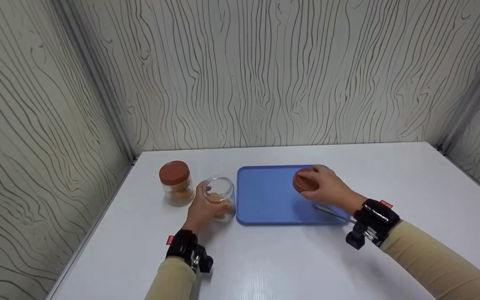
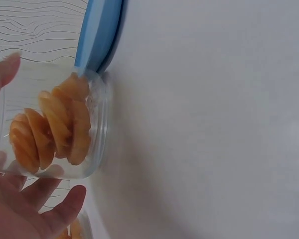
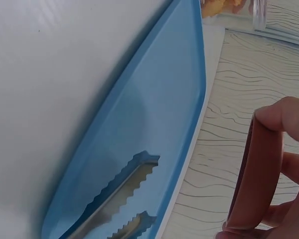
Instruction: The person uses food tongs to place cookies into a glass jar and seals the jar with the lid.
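Observation:
My left hand (image 1: 202,211) grips a clear, lidless jar (image 1: 230,196) that stands on the table just left of the blue tray. Inside it, orange-brown ridged pieces of food (image 2: 52,127) lie stacked, seen through the wall in the left wrist view. Fingers and thumb wrap the jar from both sides. My right hand (image 1: 327,188) pinches a reddish-brown round lid (image 1: 303,183) by its rim, thumb on one side and fingers on the other. That lid is held up above the right part of the tray (image 1: 263,196). Metal tongs (image 3: 122,196) with toothed tips lie on the tray beneath.
Behind and left of my left hand stands a second jar (image 1: 178,192) of similar pieces, its reddish-brown lid (image 1: 174,173) on. The white table (image 1: 256,258) meets wood-grain patterned panels (image 1: 244,83) at the back and sides. The tongs' handle end reaches past the tray's right front edge.

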{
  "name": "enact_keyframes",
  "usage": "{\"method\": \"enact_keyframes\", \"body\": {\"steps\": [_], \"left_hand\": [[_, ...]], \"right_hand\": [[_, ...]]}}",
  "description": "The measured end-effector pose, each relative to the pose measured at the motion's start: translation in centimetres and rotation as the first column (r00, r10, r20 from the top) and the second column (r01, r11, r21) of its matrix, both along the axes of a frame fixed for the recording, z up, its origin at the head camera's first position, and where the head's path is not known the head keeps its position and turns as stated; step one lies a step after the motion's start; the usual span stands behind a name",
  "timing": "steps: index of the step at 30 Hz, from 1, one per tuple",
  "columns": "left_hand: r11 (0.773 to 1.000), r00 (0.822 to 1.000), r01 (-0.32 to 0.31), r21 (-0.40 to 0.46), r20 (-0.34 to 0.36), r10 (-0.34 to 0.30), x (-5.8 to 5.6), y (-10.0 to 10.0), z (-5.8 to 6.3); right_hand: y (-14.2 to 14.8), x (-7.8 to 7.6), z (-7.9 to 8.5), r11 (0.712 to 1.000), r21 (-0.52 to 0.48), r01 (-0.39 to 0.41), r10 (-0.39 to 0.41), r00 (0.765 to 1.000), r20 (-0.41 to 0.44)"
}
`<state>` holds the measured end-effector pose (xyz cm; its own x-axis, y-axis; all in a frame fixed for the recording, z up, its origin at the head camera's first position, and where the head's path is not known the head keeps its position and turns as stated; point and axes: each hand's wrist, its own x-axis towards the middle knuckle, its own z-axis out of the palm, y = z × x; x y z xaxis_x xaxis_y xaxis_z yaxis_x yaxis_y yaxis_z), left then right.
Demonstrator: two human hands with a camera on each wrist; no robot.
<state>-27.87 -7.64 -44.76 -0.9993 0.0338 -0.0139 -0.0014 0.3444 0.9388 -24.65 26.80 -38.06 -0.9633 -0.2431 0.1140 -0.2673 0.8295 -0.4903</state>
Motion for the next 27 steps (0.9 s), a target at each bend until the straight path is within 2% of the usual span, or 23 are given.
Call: {"method": "enact_keyframes", "body": {"steps": [5,10,21,27], "left_hand": [[1.0,1.0,-0.006,-0.009,0.019,0.006,-0.2,0.0,-0.2],[1.0,1.0,-0.005,-0.017,0.019,0.005,-0.3,0.0,0.0],[0.999,0.999,-0.012,-0.031,0.034,0.014,-0.4,-0.1,0.1],[0.999,1.0,-0.007,-0.053,0.005,0.008,-0.3,-0.1,0.0]], "right_hand": [[-1.5,-0.1,0.3,0.999,-0.027,-0.046,0.045,0.999,-0.017],[-3.2,-0.2,0.4,0.996,-0.057,-0.067,0.067,0.998,-0.001],[-7.7,-1.2,0.6,0.989,-0.064,-0.137,0.135,0.99,-0.026],[-9.8,-1.5,0.4,0.986,-0.072,-0.151,0.15,0.988,-0.023]]}}
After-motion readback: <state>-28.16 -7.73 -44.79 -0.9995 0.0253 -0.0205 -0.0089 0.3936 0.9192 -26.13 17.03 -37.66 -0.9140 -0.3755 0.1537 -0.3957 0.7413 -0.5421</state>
